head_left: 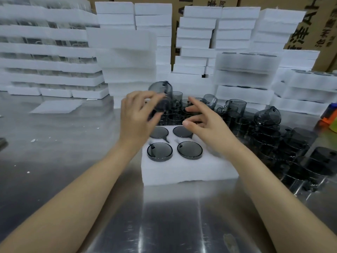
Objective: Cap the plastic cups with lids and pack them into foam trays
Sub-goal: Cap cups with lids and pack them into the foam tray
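**Left hand lifts a cup over a four-slot tray; right hand empty beside it**

The near part of the steel table (173, 216) is bare between the two forearms, giving open room up to the near edge of the foam tray (189, 172). The tray sits mid-table, its near wall ragged along the bottom. Four capped cups are sunk in its pockets, with only their lids showing: near-left lid (159, 151), near-right lid (189, 150), far-left lid (159, 132) and far-right lid (182, 131).

Above the tray's far-left corner, the left hand (135, 115) has its fingers curled round a smoky grey cup (162, 95), held tilted in the air. Motion blur hides whether that cup has a lid. The right hand (206, 119) hovers over the tray's far-right edge with its fingers spread and loosely bent, holding nothing.

Just beyond the tray's far edge stand open cups (176, 110), packed close together. A larger crowd of cups (273, 136) fills the table to the right, near the tray's right side. The table is more open to the left, where a flat foam sheet (56, 106) lies well apart from the tray.

Stacks of foam trays (127, 57) wall off the far side, in front of cardboard boxes (324, 33). An orange and blue object (328, 115) sits at the right edge.
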`<state>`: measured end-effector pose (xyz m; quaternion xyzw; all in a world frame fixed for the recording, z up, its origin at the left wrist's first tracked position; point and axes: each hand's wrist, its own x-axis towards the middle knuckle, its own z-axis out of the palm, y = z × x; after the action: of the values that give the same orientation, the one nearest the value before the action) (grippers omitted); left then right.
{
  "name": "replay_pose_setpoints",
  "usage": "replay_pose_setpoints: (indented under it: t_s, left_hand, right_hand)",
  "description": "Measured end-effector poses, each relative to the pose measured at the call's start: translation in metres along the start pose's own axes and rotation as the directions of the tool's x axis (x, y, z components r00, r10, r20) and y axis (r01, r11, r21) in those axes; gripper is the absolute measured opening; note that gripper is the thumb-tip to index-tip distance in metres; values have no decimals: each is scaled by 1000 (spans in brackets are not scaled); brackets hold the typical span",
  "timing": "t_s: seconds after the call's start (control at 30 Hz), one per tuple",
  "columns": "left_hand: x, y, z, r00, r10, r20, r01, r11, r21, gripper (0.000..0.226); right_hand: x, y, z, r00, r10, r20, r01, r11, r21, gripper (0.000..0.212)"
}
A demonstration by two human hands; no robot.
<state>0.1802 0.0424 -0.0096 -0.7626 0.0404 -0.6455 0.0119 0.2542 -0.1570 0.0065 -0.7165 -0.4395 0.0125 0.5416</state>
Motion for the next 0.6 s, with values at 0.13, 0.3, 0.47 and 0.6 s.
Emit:
replay_pose_setpoints:
  t_s: [0.13, 0.3, 0.47, 0.6]
  left_hand:
    - [6, 8, -2, 948, 317, -3, -317, 948, -30, 33]
    - [4, 8, -1, 972, 178, 154, -146, 969, -200, 32]
    - [-1, 2, -2, 928, 54, 370, 63, 953, -297, 79]
    - [-5, 2, -2, 885, 2, 466, 152, 944, -292, 86]
  right_hand:
    - [-1, -1, 4, 995, -93, 25, 91, 994, 64, 74]
    - [-1, -2, 10, 988, -155, 8, 155, 988, 13, 79]
    - [-4, -7, 13, 967, -251, 38, 253, 963, -93, 68]
    - [-4, -7, 14, 965, -254, 63, 261, 953, -152, 71]
